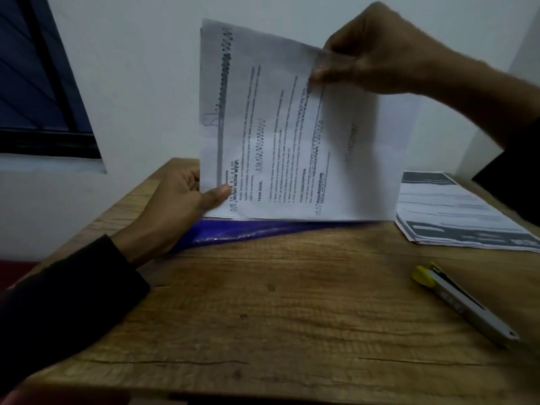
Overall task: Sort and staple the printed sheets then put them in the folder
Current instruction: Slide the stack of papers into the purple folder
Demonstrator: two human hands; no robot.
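A stack of printed sheets (280,135) stands upright on its long edge near the back of the wooden table (263,317). My left hand (181,206) grips its lower left corner, thumb on the front page. My right hand (371,51) pinches the top edge from above. A blue folder (248,233) lies flat under and in front of the sheets' lower edge, partly hidden by them and by my left hand. A grey stapler with a yellow end (458,302) lies on the table at the right, apart from both hands.
A second pile of printed sheets (455,211) with dark bands lies flat at the back right. A white wall rises right behind the table, with a dark window (38,83) at the upper left. The table's front edge runs along the bottom.
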